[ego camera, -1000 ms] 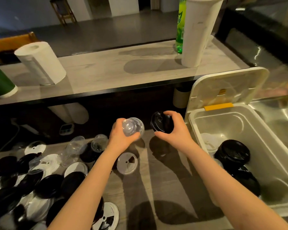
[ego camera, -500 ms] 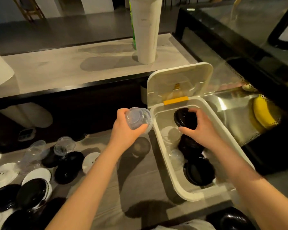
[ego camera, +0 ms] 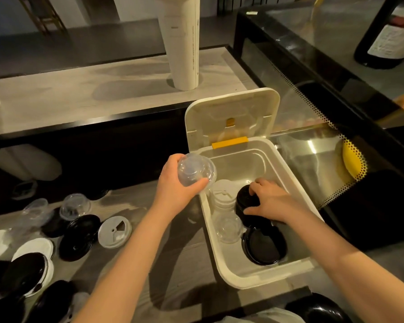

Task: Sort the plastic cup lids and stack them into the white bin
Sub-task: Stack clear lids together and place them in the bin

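- Head view: the white bin [ego camera: 269, 277] sits open, its hinged cover [ego camera: 231, 113] tipped up at the far end.
- The right hand [ego camera: 269, 201] is down inside the bin, fingers and thumb curled round a black lid [ego camera: 245, 201]. It appears to be seating the lid on a dark stack beside the bin's right wall; I cannot tell how many lids lie under it.
- The left hand [ego camera: 173, 190] hovers over the bin's left rim and grips a clear dome lid [ego camera: 195, 172] between thumb and fingers, tilted with its dome towards the camera.
- Inside the bin, kinds are kept apart: a white lid stack [ego camera: 222, 194] along the left wall, a clear lid [ego camera: 228, 228] nearer the camera beside it, and another black lid pile [ego camera: 264, 245] at the near end.
- Left of the bin, many unsorted lids lie on the counter, among them a flat white lid [ego camera: 114, 231] and a loose black lid [ego camera: 81, 236].
- Judged step: placing black on black, with much of the sorting left to do.
- The next move likely calls for releasing the black lid squarely. The dome would then nest on the clear lid, rim-aligned so it does not tip.
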The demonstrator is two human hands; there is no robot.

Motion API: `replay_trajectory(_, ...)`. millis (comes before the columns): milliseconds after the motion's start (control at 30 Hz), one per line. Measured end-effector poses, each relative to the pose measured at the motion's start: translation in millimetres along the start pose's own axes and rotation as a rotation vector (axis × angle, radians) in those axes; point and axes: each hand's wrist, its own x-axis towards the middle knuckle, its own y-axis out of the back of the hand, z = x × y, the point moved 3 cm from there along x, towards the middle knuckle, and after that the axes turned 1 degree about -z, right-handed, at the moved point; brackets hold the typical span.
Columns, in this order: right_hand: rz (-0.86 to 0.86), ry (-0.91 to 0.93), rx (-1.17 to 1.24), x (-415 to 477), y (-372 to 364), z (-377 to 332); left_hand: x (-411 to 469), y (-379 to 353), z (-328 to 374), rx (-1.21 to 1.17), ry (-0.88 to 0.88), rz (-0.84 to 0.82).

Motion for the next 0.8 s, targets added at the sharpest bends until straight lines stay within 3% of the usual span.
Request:
replay_trajectory(100,0.21,0.029,0.205,-2,21,-9,1,-5,6,0.048,-0.047,-0.006)
replay_trajectory(167,0.298,0.051,0.574,-4,42,-22,0,-8,11,0.069,-0.087,-0.021)
replay_trajectory(233,0.231,0.109,0.939,-6,60,-41,-4,-12,19,0.111,-0.134,-0.045)
replay_trajectory(267,0.169,0.131,1.002,-6,66,-50,-5,-14,22,0.134,-0.156,-0.059)
replay_trajectory(367,0.007,0.16,1.027,-11,72,-64,-12,-18,30,0.19,-0.208,-0.095)
replay_trajectory(467,-0.047,0.158,1.058,-17,66,-61,-20,-20,22,0.222,-0.22,-0.134)
replay_trajectory(600,0.005,0.083,0.75,-19,41,-39,-33,-24,-8,0.347,-0.208,-0.243)
replay_trajectory(800,-0.236,0.199,0.328,-23,13,-35,-43,-30,-32,0.276,-0.171,-0.301)
